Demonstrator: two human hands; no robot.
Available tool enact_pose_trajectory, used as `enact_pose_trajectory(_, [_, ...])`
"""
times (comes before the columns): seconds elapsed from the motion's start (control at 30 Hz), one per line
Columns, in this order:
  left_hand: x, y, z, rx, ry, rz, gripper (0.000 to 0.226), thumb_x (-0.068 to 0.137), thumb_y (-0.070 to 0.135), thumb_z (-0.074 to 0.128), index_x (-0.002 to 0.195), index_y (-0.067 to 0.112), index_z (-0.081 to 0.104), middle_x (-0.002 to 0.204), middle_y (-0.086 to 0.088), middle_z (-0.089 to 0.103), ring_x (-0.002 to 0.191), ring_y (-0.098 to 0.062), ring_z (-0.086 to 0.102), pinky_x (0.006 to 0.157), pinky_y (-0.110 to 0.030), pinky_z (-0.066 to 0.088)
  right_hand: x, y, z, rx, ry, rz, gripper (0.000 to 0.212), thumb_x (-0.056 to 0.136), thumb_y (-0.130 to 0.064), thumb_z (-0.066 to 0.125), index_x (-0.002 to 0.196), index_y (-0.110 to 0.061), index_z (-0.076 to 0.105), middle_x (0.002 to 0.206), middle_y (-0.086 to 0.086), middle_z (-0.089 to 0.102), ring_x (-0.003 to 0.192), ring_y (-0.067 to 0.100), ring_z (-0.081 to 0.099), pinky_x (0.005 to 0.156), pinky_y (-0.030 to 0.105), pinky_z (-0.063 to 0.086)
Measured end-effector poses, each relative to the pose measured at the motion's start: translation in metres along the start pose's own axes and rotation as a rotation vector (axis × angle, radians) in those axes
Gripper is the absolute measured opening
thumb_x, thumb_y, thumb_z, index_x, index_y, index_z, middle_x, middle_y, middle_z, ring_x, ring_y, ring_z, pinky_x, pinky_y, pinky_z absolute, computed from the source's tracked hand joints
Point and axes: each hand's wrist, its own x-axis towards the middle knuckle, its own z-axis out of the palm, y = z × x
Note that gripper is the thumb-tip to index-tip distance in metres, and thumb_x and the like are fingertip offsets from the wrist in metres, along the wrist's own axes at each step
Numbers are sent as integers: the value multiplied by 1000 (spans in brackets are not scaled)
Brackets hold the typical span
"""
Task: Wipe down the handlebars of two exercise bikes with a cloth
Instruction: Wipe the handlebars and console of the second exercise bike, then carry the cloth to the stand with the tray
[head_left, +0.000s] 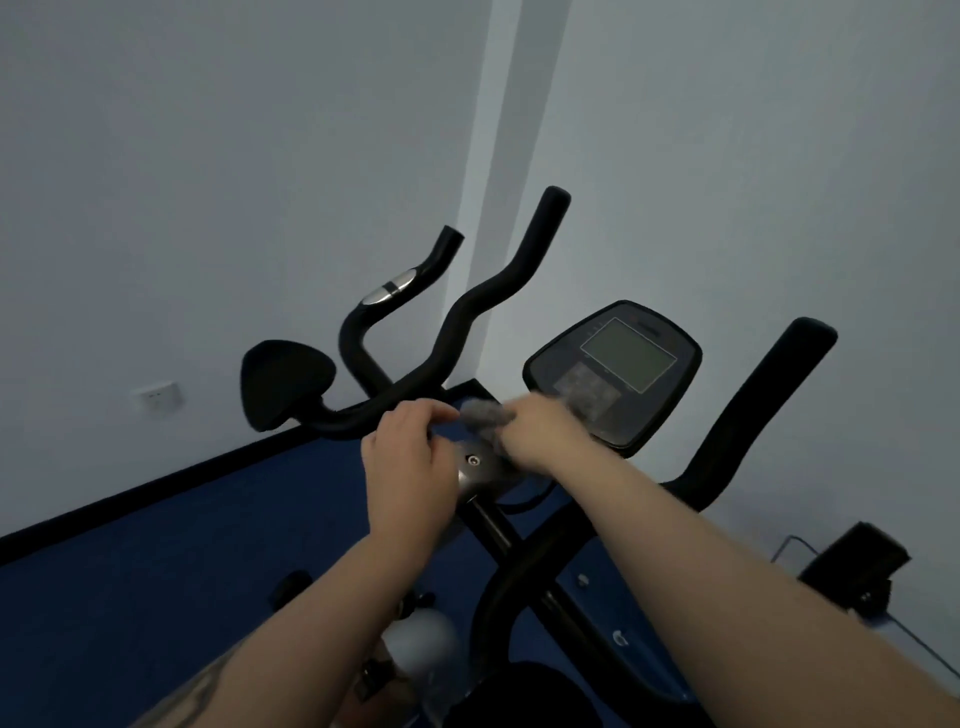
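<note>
Pale grey walls (234, 156), blue floor (156, 571), black skirting (130, 491), wall socket (156, 399).

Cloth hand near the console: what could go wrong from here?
1. The right hand rubs the grey cloth beside the console; it might press buttons or smear the screen.
2. The wipe is blurred and quick, so the upright grip ends could be skipped.

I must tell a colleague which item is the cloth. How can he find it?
Find the bike's console with the grey screen. Just left of its lower edge, the right hand holds the cloth by the handlebar. It is the only grey, fuzzy thing among smooth black parts.
</note>
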Motion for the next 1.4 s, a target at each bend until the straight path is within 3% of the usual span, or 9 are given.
enact_pose_trajectory(0.13, [-27, -13, -12, -259, 65, -201, 26, 92, 6, 49, 102, 28, 60, 105, 10, 58, 104, -9, 53, 84, -21, 40, -55, -24, 28, 171, 81, -168, 34, 99, -23, 37, 123, -12, 58, 127, 15, 58, 115, 33, 55, 89, 35, 44])
enact_pose_trajectory(0.23, [-58, -29, -21, -372, 50, -289, 21, 98, 16, 46, 113, 22, 59, 111, 5, 61, 104, -10, 57, 90, -33, 48, -72, -31, 41, 167, 82, -486, 36, 100, -23, 40, 134, -21, 52, 143, 4, 44, 130, 26, 40, 102, 35, 33])
enact_pose_trajectory(0.4, [-77, -33, -39, -356, -115, -427, 32, 100, 27, 42, 131, 26, 54, 126, 5, 58, 112, -13, 56, 97, -35, 48, -55, -13, 39, 195, 124, -223, 45, 100, -13, 40, 143, -22, 38, 148, 5, 39, 131, 29, 40, 102, 39, 38])
enact_pose_trajectory(0.57, [-81, -31, -59, -619, -117, -562, 32, 102, 20, 40, 125, 20, 61, 123, -1, 64, 116, -24, 59, 104, -55, 43, -87, -20, 71, -27, 193, -478, 68, 96, -12, 51, 151, -32, 19, 162, -9, 0, 148, 14, 2, 112, 38, 34])
enact_pose_trajectory(0.73, [-90, -38, -71, -674, -156, -564, 31, 101, 18, 41, 119, 17, 67, 117, -6, 69, 112, -25, 62, 99, -52, 48, -102, -33, 69, -78, 149, -479, 67, 94, -3, 45, 151, -30, 23, 162, -9, 0, 148, 12, -5, 115, 38, 24])
enact_pose_trajectory(0.87, [-99, -47, -94, -508, -156, -399, 29, 99, 10, 44, 105, 24, 69, 94, 17, 74, 92, 6, 65, 74, -8, 48, -130, -61, 86, 65, 21, -461, 45, 97, -11, 41, 140, -21, 44, 155, -3, 31, 145, 13, 16, 113, 37, 30])
enact_pose_trajectory(0.97, [-113, -58, -118, -379, -171, -399, 27, 99, 20, 46, 114, 27, 66, 109, 14, 69, 104, 1, 61, 88, -19, 45, -155, -78, 98, 133, 33, -356, 21, 97, -22, 45, 114, -20, 57, 115, 5, 63, 108, 27, 59, 79, 36, 47])
enact_pose_trajectory(1.27, [-222, -66, -139, -125, -296, -500, 25, 97, 19, 50, 93, 34, 69, 100, 13, 67, 91, -2, 58, 75, -24, 41, -281, 29, 181, 286, -454, -124, 31, 102, -22, 38, 124, -6, 54, 126, 19, 57, 117, 30, 54, 91, 33, 42])
enact_pose_trajectory(1.4, [-305, -32, -85, -91, -603, -437, 20, 93, 8, 56, 90, 21, 71, 97, 6, 70, 98, -12, 62, 86, -25, 44, -355, 136, 195, 387, -286, 113, 19, 96, -25, 47, 79, -18, 54, 93, 1, 64, 91, 19, 62, 67, 28, 42])
